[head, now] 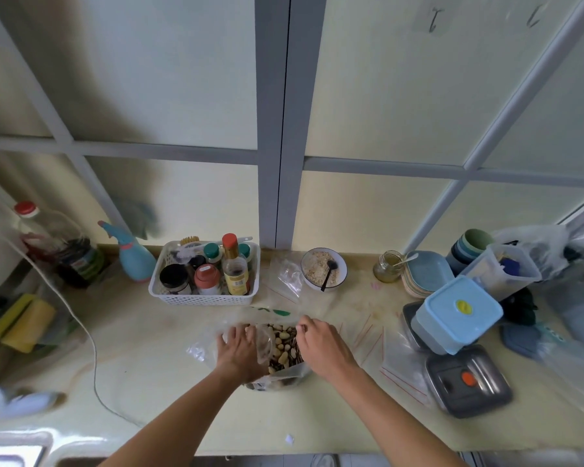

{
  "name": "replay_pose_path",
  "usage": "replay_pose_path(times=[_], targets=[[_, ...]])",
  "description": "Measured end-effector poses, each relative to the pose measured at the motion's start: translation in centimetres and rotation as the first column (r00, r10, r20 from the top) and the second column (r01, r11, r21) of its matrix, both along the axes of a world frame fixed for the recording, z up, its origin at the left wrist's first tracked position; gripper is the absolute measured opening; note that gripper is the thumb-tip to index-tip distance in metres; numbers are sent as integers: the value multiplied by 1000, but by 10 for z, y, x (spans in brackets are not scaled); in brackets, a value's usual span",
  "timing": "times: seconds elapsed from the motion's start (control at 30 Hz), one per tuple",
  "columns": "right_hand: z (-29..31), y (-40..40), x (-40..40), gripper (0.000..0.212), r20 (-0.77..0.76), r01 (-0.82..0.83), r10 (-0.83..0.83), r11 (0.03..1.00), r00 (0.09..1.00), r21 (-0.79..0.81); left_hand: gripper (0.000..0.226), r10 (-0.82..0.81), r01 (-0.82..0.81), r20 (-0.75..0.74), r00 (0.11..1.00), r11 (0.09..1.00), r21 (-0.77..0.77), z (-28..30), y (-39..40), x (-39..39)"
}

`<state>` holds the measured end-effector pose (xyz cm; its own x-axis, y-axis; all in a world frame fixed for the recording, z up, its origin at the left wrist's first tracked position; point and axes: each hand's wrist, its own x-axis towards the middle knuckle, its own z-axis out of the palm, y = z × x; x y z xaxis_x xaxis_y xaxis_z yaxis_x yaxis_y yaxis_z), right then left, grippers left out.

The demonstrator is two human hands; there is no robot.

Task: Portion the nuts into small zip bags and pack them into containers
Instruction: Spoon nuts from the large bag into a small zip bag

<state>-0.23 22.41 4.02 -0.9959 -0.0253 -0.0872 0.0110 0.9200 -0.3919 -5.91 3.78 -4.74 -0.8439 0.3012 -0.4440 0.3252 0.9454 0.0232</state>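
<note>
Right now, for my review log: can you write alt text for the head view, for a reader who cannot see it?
Two bare hands work at an open clear bag of mixed nuts on a pale counter: the left hand holds a small clear bag at the nuts, the right hand pinches the big bag's rim. Behind stand a white basket of bottles and a bowl with a spoon; lidded containers sit right.

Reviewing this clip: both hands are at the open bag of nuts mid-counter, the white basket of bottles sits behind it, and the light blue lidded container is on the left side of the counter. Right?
Not quite. In the head view the light blue lidded container sits on the right side of the counter, atop a grey container. The rest holds: the left hand and right hand are at the bag of nuts, with the white basket behind.
</note>
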Motion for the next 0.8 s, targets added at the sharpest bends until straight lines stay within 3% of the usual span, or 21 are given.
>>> replay_pose_path(times=[0.1,0.2,0.3,0.43,0.53,0.6,0.67,0.8], targets=[[3,4,-3,29,-66,-50,50,999,997,6,74,-130,126,-91,987,991,-46,4,1,-9],[2,6,-4,25,-218,-80,91,995,972,61,80,-264,259,-103,959,964,-60,1,0,-15],[3,8,-9,23,-308,-121,127,992,943,39,89,-194,194,6,981,980,39,2,-1,-17],[2,5,-15,32,-197,-143,147,989,969,35,89,-26,18,86,996,996,89,-7,-12,-18],[2,5,-20,31,-148,-81,96,991,984,106,99,112,-115,31,993,985,125,-6,-23,-17],[1,5,-23,29,-100,-64,73,994,992,92,88,169,-169,7,986,978,120,-3,-28,-16],[-1,5,-24,30,-69,-73,76,996,995,45,81,175,-176,23,984,981,82,-4,-28,-17],[-7,9,-24,26,-77,-80,74,994,994,-69,99,42,-44,24,999,997,60,-10,-22,-19]])
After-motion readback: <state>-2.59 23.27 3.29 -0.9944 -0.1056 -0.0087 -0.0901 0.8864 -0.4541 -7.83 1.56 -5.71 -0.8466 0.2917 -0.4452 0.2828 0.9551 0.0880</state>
